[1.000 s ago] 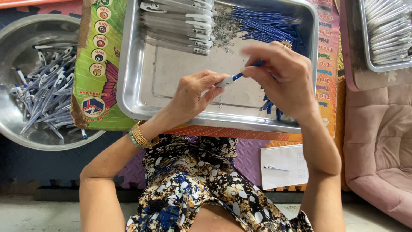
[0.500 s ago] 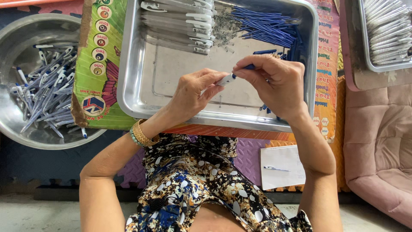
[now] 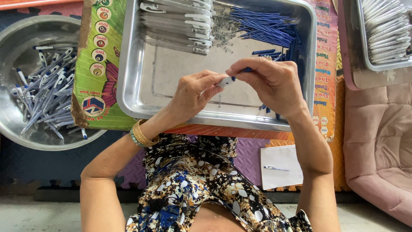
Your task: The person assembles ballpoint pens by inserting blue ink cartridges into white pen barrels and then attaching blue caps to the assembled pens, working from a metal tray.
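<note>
Now your hands have drawn together over the rectangular shiny metal tray (image 3: 133,64): a second ago your right hand (image 3: 270,88) stood apart from the left with the thin blue plastic refill plainly showing, and now only a short stub of that refill (image 3: 245,70) shows at your right fingertips, its tip at the mouth of the white plastic pen barrel (image 3: 225,81). By the look of it, the refill is going into the barrel.

Your left hand (image 3: 195,92) is closed on the barrel, thumb and fingers pinching it just above the tray floor. Your right hand is pinched shut on the refill's end, touching the barrel's open end.

Around you, a row of white pen barrels (image 3: 180,23) lies along the tray's far edge, a small heap of tiny metal springs (image 3: 222,28) sits beside them, and a loose pile of blue refills (image 3: 266,25) fills the far right corner. A round metal bowl (image 3: 17,38) to your left holds finished pens (image 3: 43,94). A second metal tray (image 3: 369,60) of white barrels sits at the far right. Nothing lies between your hands and the parts.
</note>
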